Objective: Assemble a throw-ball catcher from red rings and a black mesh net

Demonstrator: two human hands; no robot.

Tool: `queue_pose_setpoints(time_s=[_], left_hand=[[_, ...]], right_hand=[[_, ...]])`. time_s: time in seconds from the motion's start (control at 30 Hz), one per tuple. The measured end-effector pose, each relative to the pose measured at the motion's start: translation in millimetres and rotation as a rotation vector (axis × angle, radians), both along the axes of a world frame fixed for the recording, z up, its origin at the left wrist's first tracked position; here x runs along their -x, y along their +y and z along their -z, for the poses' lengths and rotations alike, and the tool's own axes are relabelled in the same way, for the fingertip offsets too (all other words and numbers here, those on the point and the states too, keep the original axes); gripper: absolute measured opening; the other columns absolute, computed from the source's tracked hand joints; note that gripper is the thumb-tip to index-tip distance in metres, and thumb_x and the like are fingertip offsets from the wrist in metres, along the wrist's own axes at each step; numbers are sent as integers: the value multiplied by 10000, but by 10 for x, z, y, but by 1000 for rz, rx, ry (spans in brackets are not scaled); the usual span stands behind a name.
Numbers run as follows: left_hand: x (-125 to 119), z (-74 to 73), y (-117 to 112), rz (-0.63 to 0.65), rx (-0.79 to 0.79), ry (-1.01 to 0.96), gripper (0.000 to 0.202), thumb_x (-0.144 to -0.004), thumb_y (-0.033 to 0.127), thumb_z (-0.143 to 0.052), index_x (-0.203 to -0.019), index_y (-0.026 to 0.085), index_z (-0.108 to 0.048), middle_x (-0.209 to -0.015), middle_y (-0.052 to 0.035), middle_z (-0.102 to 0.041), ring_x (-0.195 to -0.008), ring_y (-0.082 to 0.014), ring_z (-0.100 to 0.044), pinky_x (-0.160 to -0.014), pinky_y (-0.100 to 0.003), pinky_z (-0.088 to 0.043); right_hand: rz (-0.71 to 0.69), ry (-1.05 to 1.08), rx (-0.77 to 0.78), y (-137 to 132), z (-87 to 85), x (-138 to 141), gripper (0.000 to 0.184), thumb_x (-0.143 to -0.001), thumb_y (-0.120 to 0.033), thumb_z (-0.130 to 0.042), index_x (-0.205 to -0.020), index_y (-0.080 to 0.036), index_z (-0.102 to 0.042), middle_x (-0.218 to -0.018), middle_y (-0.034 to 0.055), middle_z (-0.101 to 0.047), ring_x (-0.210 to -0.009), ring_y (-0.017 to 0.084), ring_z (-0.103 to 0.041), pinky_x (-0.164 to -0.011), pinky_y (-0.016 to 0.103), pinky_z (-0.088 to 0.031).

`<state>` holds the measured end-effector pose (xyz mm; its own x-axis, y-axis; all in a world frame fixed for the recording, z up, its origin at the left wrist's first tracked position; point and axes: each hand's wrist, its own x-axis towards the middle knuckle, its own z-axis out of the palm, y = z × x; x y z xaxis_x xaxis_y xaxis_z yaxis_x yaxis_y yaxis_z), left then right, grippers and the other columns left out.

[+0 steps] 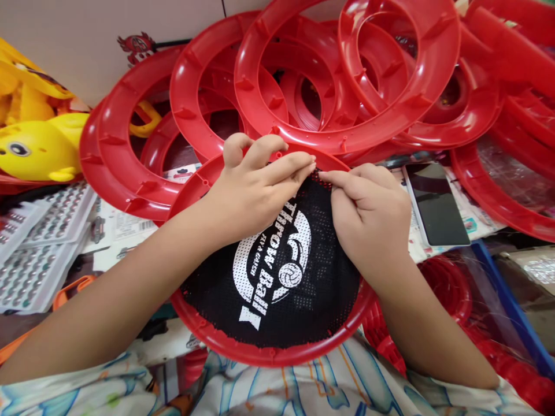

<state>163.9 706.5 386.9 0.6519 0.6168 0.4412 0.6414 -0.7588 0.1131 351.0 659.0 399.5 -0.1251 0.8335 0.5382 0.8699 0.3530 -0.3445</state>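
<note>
In front of my body is a round red plastic ring (277,355) with black mesh fabric (321,300) spread across it. White "Throw Ball" lettering and a ball picture are printed on the mesh. My left hand (255,190) lies over the upper left of the ring, its fingers bent and fingertips pressed together at the mesh's far edge. My right hand (370,214) is closed at the upper right, its index fingertip on the same edge close to the left fingertips. Both seem to pinch the mesh edge; the exact grip is partly hidden.
Several larger red rings (195,86) are piled behind the hands. A smartphone (437,202) lies to the right, near a blue-edged tray (511,306). On the left are a yellow duck-like toy (39,147) and clear plastic cases (43,254) of small round pieces.
</note>
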Motion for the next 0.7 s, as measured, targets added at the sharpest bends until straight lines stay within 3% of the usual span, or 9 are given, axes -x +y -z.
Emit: queue_pose_setpoints(time_s=[0.2,0.37,0.7], left_hand=[[-22,12,-12,-8,97,-58,359,-972,208,-446,-1285,325,-577,-1374,-1,-594,-1308,-277,-502,-1096,-539,-373],[-31,29,-9,-10,42,-42,372,-971,181,-415,-1280,311,-576,-1347,-7,-611,-1286,-297,-512,-1067,-575,-375],[-21,-30,-3,-4,-12,3,357,-955,182,-420,-1261,238,-596,-1311,-96,-620,-1218,-335,-526,-985,-588,-393]], right_hand=[[0,-67,-23,21,8,-7,317,-903,-123,-470,-1052,-146,-749,-729,67,-618,-725,199,-554,-709,348,-465],[-22,-172,-9,48,18,-5,350,-916,-137,-422,-1059,-128,-741,-709,76,-587,-730,218,-509,-720,369,-438],[-12,-380,57,59,-46,-21,324,-934,-184,-410,-1023,-155,-720,-737,80,-577,-708,205,-418,-702,365,-368]])
